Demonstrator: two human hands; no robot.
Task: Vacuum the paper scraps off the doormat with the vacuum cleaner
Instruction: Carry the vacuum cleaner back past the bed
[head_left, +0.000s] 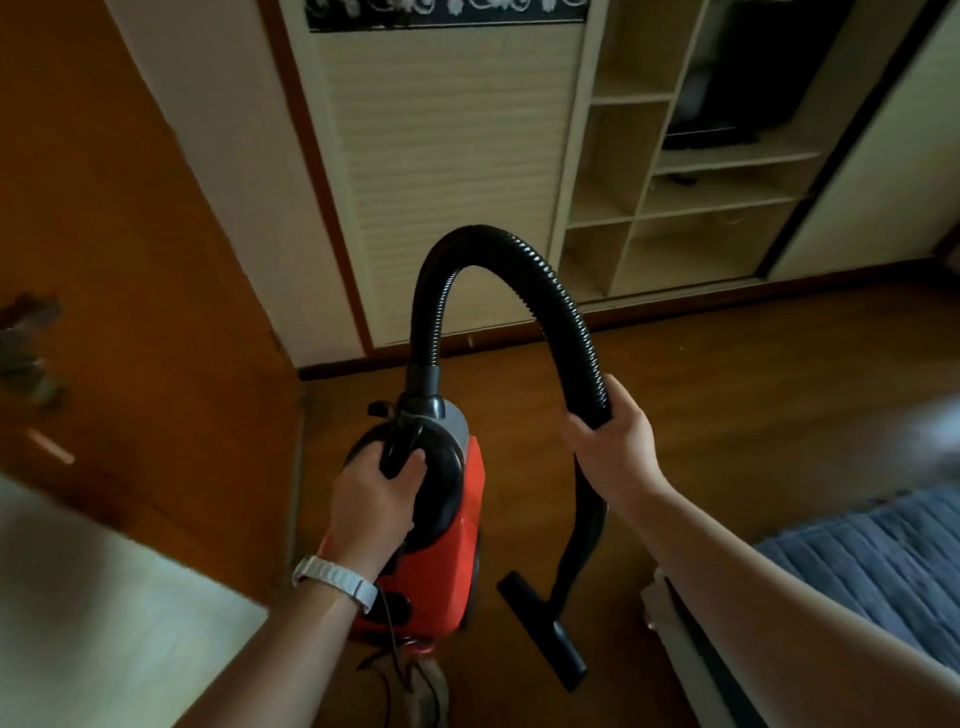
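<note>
The red vacuum cleaner (452, 545) is held upright over the brown floor (727, 374); the left hand (371, 499), with a white band (337, 579) on its wrist, curls tight round the black handle (400, 447) on top; the right hand (613, 447) wraps round the black hose (545, 280), which loops up high; the flat nozzle (545, 629) hangs low beside the red body; behind, open shelves (691, 208) hold a dark thing (743, 78) up top; a blue quilted cover (872, 551) lies at the right.

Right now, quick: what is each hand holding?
Left hand: gripping the carry handle of the red vacuum cleaner.
Right hand: gripping the black hose.
</note>
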